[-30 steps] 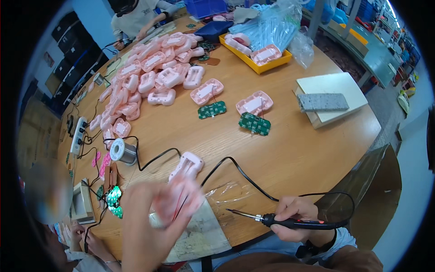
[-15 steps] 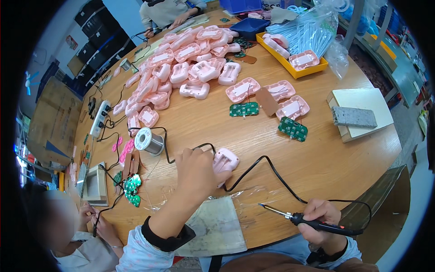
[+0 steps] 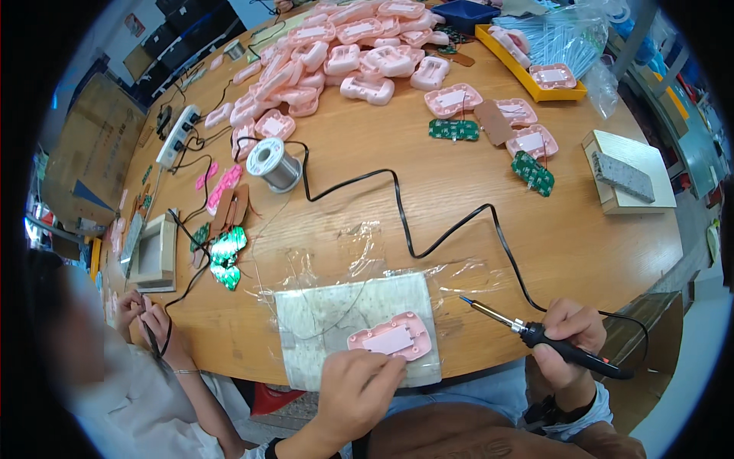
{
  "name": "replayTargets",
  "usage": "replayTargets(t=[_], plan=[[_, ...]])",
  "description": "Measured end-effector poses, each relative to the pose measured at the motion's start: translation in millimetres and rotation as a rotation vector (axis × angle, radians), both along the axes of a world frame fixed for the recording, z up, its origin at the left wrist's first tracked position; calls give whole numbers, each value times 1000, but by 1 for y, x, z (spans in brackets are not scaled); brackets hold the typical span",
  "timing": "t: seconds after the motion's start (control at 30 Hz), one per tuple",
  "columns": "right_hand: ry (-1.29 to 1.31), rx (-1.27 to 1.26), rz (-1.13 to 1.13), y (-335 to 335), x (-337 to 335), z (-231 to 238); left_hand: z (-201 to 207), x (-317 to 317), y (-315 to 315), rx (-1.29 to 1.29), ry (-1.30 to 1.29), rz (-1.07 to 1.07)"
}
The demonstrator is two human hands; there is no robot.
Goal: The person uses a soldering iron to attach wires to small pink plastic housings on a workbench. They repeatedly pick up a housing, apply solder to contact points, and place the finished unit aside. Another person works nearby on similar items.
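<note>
My right hand (image 3: pixel 572 338) grips a black soldering iron (image 3: pixel 569 352), its tip pointing up and left, apart from everything else. A pink plastic shell (image 3: pixel 391 339) lies hollow side up over the pale worn mat (image 3: pixel 306 306), screw posts and a raised rectangle showing inside. My left hand (image 3: pixel 359 392) is at the shell's near edge, fingers curled and pinched against it. Part of that grip is hidden behind the fingers. A thin solder wire runs from the solder spool (image 3: pixel 275 164) across the table onto the mat.
A heap of pink shells (image 3: pixel 367 34) lies at the back. Green circuit boards (image 3: pixel 533 173) sit by shells on the right, near a grey stone block (image 3: pixel 623 177) on a white board. The iron's black cord (image 3: pixel 397 203) crosses the table. A co-worker's hands (image 3: pixel 157 329) are at left.
My left hand has brought the pink shell from mid-table to the mat, turning it hollow side up. The iron stays in my right hand. The view has shifted down and left.
</note>
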State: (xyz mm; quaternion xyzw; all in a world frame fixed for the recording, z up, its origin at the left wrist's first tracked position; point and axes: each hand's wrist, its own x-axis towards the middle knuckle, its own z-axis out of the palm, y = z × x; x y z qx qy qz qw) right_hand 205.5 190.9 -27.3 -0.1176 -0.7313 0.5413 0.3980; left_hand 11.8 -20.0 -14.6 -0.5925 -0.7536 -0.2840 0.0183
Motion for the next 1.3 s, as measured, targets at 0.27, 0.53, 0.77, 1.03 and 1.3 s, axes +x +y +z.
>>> replayTargets(t=[0.27, 0.53, 0.77, 1.03, 1.3], plan=[[34, 14, 12, -13, -13, 9, 12, -11, -1, -257, -59, 77], [9, 46, 13, -14, -22, 11, 6, -57, 73, -121, -100, 372], [11, 36, 43, -9, -10, 14, 34, -21, 36, 3, -460, 301], [-154, 173, 226, -5, -20, 23, 18, 14, 24, 20, -574, 379], [-266, 187, 278, -7, -33, 31, 16, 14, 21, 33, -631, 391]])
